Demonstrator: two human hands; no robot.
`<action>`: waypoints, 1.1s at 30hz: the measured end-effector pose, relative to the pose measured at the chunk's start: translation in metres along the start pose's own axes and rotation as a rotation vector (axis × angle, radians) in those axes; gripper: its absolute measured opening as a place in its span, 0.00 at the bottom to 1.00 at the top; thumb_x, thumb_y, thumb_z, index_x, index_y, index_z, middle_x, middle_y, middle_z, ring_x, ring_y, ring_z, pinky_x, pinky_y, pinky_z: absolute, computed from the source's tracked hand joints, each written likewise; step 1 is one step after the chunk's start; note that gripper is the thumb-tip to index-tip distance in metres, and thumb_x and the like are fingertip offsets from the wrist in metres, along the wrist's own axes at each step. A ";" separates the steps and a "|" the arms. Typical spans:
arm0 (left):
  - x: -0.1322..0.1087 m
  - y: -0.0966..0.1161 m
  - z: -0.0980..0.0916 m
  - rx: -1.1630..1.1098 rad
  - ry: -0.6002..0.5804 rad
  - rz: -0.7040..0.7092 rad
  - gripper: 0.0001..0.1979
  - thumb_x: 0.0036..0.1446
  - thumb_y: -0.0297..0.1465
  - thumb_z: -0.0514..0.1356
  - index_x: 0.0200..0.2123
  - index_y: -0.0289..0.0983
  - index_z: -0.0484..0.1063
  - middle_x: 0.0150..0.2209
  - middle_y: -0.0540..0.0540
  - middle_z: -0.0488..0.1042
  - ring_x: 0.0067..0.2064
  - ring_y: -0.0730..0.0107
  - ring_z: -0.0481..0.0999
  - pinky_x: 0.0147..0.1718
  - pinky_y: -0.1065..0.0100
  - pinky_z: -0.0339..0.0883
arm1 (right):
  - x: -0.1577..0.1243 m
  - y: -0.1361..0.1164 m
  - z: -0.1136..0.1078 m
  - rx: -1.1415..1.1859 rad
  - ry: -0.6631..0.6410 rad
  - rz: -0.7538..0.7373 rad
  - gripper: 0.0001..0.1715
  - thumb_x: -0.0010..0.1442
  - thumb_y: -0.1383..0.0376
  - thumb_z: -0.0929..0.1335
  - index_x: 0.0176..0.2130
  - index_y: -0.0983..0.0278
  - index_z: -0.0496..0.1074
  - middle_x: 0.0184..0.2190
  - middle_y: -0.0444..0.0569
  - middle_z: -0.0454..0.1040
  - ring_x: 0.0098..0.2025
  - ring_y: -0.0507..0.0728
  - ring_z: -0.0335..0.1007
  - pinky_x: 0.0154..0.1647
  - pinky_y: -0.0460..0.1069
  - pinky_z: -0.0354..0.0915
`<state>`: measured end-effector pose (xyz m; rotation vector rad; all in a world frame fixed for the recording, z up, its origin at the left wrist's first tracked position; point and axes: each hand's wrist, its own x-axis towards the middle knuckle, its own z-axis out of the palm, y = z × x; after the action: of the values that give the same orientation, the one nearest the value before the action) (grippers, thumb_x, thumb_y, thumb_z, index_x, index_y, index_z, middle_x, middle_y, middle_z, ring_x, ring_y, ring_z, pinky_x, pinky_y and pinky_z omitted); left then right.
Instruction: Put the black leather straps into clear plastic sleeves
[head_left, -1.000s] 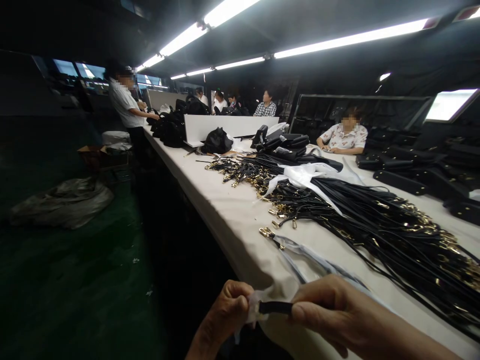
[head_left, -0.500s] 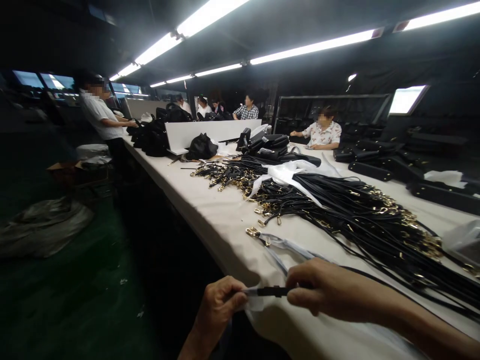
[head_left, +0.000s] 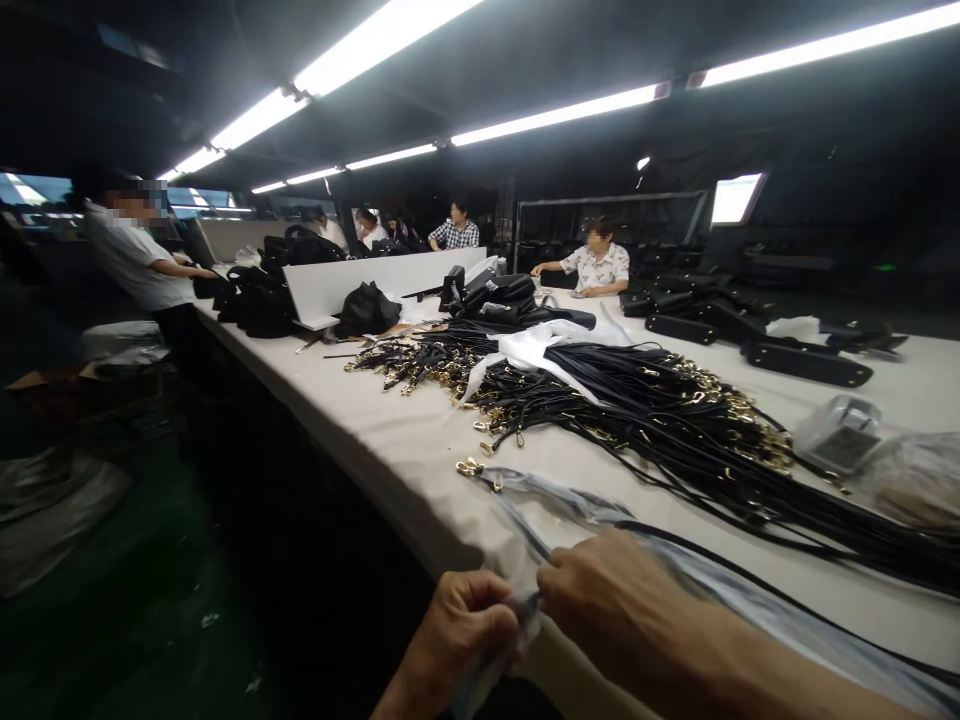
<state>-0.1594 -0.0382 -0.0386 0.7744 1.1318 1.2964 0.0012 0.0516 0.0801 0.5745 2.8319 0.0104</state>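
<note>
Tabletop (head_left: pixel 405 440), plastic (head_left: pixel 528 622) in left hand (head_left: pixel 466 630)

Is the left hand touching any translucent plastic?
Touching. The head view shows the left hand pinching translucent plastic between thumb and fingers.

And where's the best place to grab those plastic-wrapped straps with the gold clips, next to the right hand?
Probably just behind the gold clips, pinching the plastic-wrapped straps from above, on the near side of the table. They come together there, while farther along they spread apart and the right hand hides part of them.
</note>
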 end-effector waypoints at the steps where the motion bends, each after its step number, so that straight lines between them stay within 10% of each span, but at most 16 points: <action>1: 0.000 0.002 0.003 0.064 0.005 0.025 0.17 0.43 0.41 0.72 0.28 0.31 0.81 0.21 0.44 0.78 0.20 0.70 0.72 0.22 0.71 0.65 | -0.001 -0.001 0.000 0.011 -0.013 0.014 0.10 0.56 0.74 0.66 0.30 0.66 0.77 0.24 0.51 0.77 0.22 0.53 0.70 0.21 0.48 0.41; 9: 0.000 -0.011 -0.001 0.802 0.207 0.736 0.13 0.59 0.31 0.65 0.47 0.41 0.81 0.37 0.40 0.84 0.38 0.58 0.82 0.41 0.66 0.72 | -0.022 0.037 0.002 1.018 -0.100 0.160 0.11 0.58 0.65 0.65 0.36 0.65 0.77 0.24 0.44 0.76 0.21 0.47 0.62 0.21 0.40 0.54; 15: 0.009 -0.006 0.006 0.544 0.150 0.470 0.11 0.50 0.37 0.71 0.36 0.38 0.83 0.31 0.43 0.83 0.33 0.60 0.81 0.35 0.69 0.73 | -0.042 0.047 0.002 1.291 -0.233 0.254 0.09 0.56 0.63 0.66 0.33 0.66 0.73 0.19 0.41 0.70 0.15 0.46 0.47 0.16 0.42 0.43; 20: 0.011 -0.008 0.027 0.081 -0.090 0.056 0.22 0.43 0.47 0.72 0.31 0.32 0.81 0.21 0.44 0.78 0.19 0.68 0.73 0.20 0.70 0.68 | -0.039 0.018 0.016 0.517 0.140 0.193 0.10 0.57 0.65 0.66 0.30 0.66 0.75 0.25 0.49 0.76 0.25 0.50 0.63 0.25 0.45 0.44; 23: 0.010 -0.008 0.028 0.070 -0.055 0.070 0.22 0.41 0.47 0.73 0.27 0.32 0.78 0.18 0.47 0.75 0.17 0.72 0.70 0.17 0.73 0.65 | -0.038 0.013 0.011 0.377 0.133 0.149 0.11 0.60 0.62 0.66 0.32 0.65 0.77 0.28 0.51 0.78 0.28 0.53 0.67 0.26 0.47 0.44; 29: 0.007 -0.007 0.009 0.215 0.044 0.183 0.24 0.43 0.50 0.72 0.24 0.32 0.77 0.18 0.47 0.74 0.18 0.76 0.67 0.18 0.75 0.61 | -0.052 0.046 -0.003 0.849 -0.057 0.153 0.14 0.63 0.60 0.65 0.35 0.65 0.78 0.26 0.46 0.77 0.24 0.49 0.65 0.24 0.42 0.53; 33: 0.009 -0.008 0.021 0.115 -0.061 0.102 0.20 0.43 0.45 0.73 0.26 0.32 0.80 0.22 0.44 0.78 0.22 0.69 0.73 0.23 0.72 0.67 | -0.050 0.043 0.000 0.476 0.123 0.149 0.13 0.62 0.61 0.67 0.31 0.64 0.78 0.25 0.47 0.77 0.25 0.50 0.66 0.25 0.44 0.47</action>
<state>-0.1377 -0.0279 -0.0407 0.9609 1.1374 1.2918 0.0627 0.0722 0.0950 0.9080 2.9057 -0.6349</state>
